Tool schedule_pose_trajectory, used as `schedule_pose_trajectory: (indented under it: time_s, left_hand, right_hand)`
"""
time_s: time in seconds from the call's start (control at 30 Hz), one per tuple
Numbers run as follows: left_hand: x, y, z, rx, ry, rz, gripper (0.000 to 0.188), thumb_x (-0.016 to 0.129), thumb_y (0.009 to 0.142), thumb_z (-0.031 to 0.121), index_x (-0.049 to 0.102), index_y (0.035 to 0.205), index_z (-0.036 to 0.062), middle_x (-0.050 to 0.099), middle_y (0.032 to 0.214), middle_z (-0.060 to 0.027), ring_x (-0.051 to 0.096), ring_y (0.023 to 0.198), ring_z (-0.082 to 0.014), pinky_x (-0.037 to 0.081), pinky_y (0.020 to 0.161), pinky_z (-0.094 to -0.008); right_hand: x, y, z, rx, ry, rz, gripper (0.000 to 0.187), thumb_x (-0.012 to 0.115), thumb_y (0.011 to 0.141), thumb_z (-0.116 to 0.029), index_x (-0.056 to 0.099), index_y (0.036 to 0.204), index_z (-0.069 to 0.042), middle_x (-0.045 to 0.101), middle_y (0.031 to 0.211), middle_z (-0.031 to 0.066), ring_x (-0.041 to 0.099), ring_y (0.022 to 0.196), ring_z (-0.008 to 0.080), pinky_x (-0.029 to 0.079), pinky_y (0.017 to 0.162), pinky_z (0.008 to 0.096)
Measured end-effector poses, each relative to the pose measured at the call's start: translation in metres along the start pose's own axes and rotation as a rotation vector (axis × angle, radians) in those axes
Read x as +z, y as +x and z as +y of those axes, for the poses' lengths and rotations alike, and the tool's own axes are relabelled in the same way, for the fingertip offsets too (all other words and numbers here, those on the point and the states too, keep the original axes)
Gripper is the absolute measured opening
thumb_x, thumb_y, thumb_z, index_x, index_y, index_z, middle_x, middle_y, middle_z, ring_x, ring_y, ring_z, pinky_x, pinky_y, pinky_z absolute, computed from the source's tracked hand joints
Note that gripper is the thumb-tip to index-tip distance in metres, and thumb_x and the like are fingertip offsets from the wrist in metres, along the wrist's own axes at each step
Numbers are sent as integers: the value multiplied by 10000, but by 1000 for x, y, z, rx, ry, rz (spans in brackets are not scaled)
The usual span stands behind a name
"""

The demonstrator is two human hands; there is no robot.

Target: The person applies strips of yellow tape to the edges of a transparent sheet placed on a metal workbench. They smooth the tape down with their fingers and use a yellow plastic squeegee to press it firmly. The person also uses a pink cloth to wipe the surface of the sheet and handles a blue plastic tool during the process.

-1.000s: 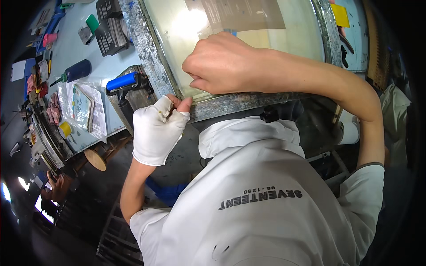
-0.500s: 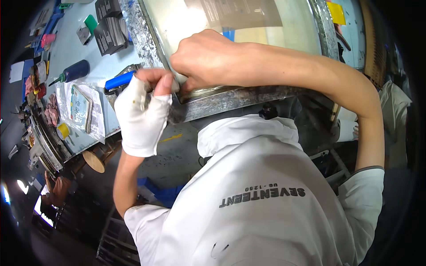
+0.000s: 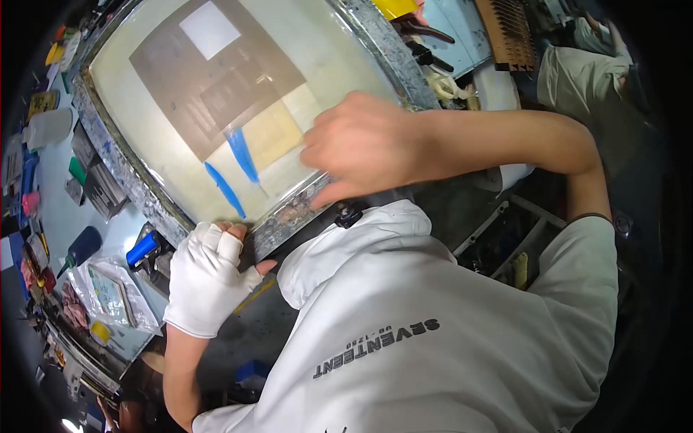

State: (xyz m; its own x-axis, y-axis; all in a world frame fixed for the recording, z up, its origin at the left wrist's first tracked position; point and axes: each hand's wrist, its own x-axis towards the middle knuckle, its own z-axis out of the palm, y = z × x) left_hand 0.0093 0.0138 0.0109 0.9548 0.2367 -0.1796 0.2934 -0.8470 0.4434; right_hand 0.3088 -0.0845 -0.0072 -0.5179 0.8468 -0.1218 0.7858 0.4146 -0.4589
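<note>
A screen-printing frame [image 3: 162, 209] with a metal rim holds pale, see-through mesh bearing a brown stencil area [image 3: 162, 79]. Two blue strips of tape [image 3: 242, 153] lie near the mesh's near side. At the near left corner, my left hand [image 3: 209, 278], in a white fingerless glove, curls its fingers over the rim while the thumb sticks out below. My bare right hand [image 3: 361, 148] is above the near right part of the mesh, its fingers smeared by motion. Whether it touches the mesh or holds anything cannot be made out.
Left of the frame, the pale blue table carries a dark blue squeeze bottle [image 3: 84, 245], a blue-handled tool [image 3: 142, 247], a plastic bag with papers [image 3: 108, 296] and stacked dark cards [image 3: 103, 189]. Pliers [image 3: 426, 30] lie beyond the right rim. Another person [image 3: 585, 79] is at far right.
My right hand has moved away from the left corner, rightward over the mesh. My left hand has gone from a raised pinch to resting over the rim. The view has turned.
</note>
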Motion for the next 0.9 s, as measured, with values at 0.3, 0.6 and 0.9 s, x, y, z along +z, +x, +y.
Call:
schedule_pose_trajectory:
  time_s: [0.3,0.6,0.9]
  left_hand:
    - [4,-4,11,-60,78,54,541,929,607,230,615,1020,77,647,945,-80,643,863,-304,522,709,-431]
    - [-7,-1,0,-7,20,92,731,916,556,455,635,1114,75,615,937,-96,602,924,-355,475,885,-473]
    - [-4,-9,-15,3,-14,228,706,875,682,512,634,1184,78,645,940,-85,627,993,-348,474,909,-484]
  right_hand:
    - [-30,-77,23,115,-131,-81,432,857,740,-378,610,912,-69,622,909,51,645,935,240,540,676,386]
    - [-55,-68,59,-133,-36,-172,587,893,660,-369,638,1058,-20,612,1006,115,583,1046,353,429,1086,459]
    - [-55,-79,55,-141,-127,13,561,882,653,-390,659,1026,-35,575,906,87,573,1151,343,428,1130,471]
